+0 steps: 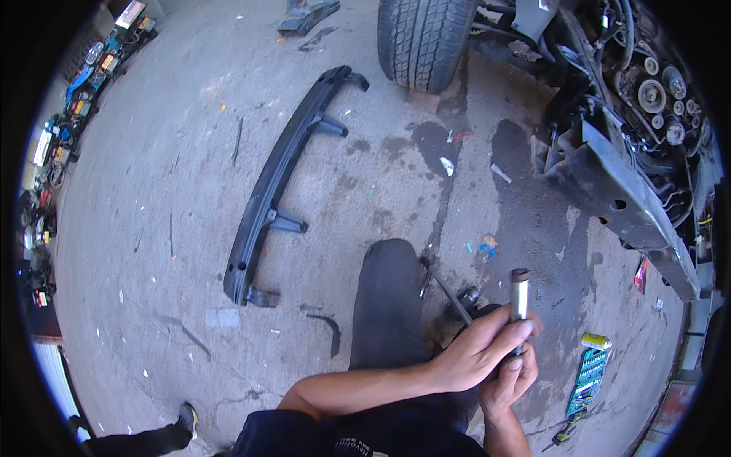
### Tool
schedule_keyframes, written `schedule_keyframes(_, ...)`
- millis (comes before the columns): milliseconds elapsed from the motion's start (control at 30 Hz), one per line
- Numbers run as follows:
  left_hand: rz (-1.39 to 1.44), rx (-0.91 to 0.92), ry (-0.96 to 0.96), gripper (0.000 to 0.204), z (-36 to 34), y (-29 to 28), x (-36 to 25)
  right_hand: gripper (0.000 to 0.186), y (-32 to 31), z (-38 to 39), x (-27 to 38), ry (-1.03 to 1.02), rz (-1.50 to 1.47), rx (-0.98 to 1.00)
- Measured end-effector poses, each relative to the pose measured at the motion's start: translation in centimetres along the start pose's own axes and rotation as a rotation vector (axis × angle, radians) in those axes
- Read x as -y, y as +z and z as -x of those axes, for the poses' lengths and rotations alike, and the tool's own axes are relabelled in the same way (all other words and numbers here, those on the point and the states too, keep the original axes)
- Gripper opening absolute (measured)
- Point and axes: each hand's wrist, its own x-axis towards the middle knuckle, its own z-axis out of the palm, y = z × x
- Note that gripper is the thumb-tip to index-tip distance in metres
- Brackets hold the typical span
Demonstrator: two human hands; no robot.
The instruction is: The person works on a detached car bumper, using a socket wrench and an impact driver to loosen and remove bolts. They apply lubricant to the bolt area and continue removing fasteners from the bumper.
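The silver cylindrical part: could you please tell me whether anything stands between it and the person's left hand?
Nothing visible does: the left hand already grips the silver cylindrical part, thumb across its near side.

Left hand (481,343) and, below it, right hand (505,388) grip a silver metal cylinder (519,298); nearby, a black bumper beam (277,180) lies on stained concrete (167,152).
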Motion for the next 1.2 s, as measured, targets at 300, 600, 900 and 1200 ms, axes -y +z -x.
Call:
schedule_keyframes(300, -0.023, 0.254, 0.137, 0.025, -0.1, 3.8, -3.9, 0.053, -1.9, 1.8, 3.9, -0.213, 0.094, 0.038)
schedule_keyframes(600, -0.573, 0.105, -0.125, 0.03, 3.1, -1.4, -8.6, 0.037, 8.6, 0.0, -2.3, -0.057, -0.13, 0.556)
schedule_keyframes(900, -1.033, -0.575, 0.022, 0.035, 11.2, -14.7, -4.9, 0.037, 13.3, 1.4, -5.2, -0.26, 0.376, 0.747)
schedule_keyframes(1200, -0.478, -0.971, 0.192, 0.044, 12.1, -16.5, -5.1, 0.014, -1.5, 0.8, -12.2, -0.002, 0.342, 0.27)
